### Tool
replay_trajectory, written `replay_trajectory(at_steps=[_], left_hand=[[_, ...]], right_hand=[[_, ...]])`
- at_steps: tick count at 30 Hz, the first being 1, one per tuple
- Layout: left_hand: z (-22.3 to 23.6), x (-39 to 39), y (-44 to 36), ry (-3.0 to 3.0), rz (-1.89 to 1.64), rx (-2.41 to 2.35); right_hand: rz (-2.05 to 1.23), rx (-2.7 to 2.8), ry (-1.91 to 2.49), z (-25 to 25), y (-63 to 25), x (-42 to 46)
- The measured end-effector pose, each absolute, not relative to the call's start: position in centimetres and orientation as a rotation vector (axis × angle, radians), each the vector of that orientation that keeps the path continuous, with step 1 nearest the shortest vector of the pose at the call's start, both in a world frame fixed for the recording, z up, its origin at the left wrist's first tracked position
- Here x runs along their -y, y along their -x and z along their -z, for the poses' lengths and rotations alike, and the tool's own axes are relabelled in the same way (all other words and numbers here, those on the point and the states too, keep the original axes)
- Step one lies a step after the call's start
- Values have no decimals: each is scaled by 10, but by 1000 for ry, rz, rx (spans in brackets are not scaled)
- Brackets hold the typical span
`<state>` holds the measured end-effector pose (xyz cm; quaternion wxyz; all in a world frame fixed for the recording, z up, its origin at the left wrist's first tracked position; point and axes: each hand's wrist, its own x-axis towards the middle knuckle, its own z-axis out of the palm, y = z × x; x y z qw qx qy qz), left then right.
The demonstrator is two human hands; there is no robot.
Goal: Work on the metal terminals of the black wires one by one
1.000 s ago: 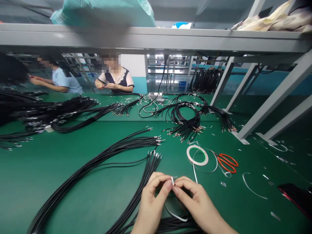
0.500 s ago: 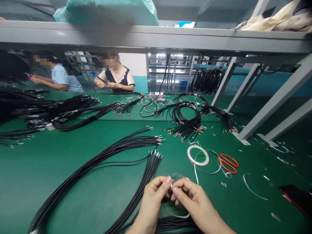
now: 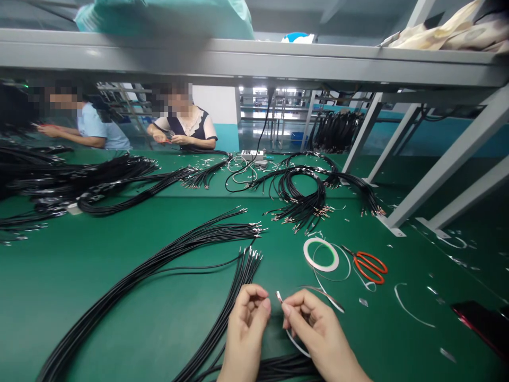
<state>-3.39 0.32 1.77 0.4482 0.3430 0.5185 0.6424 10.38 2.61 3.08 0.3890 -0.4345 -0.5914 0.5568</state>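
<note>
- One green-topped workbench (image 3: 99, 254), smooth and glossy, its near edge cut off by the frame.
- Black wire bundle (image 3: 238, 284), metal-tipped, its lower stretch passing beneath the hands.
- Left hand (image 3: 245, 323), just right of the bundle, fingers loosely curled, nothing visible in them.
- Right hand (image 3: 318, 331), farther right of the bundle, fingertips narrowly pinching a thin white plastic strip (image 3: 297, 345), which curves below them.

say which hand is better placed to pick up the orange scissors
Right, probably. The right hand is on the scissors' side and closer to the orange-handled scissors, though it is pinching a white tape strip. The left hand looks free but is farther away.
</note>
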Motion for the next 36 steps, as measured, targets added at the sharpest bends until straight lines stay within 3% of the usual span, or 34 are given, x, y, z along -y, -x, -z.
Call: replay_trajectory(at_steps=[12, 25, 29, 32, 36], left_hand=[[-20, -4, 34, -932, -1521, -1333], [-15, -5, 43, -1230, -1453, -1346], [-18, -9, 60, -1600, -1244, -1752], [-19, -13, 75, -1879, -866, -2193], [-18, -15, 82, -1979, -517, -2386]], right_hand=[[-1230, 1618, 1125, -29, -103, -22], [-1373, 1601, 1097, -25, -106, -25], [-1411, 1366, 1105, -23, -106, -33], [-1453, 1195, 1148, -23, -108, -41], [-1498, 1104, 1166, -25, -113, -48]])
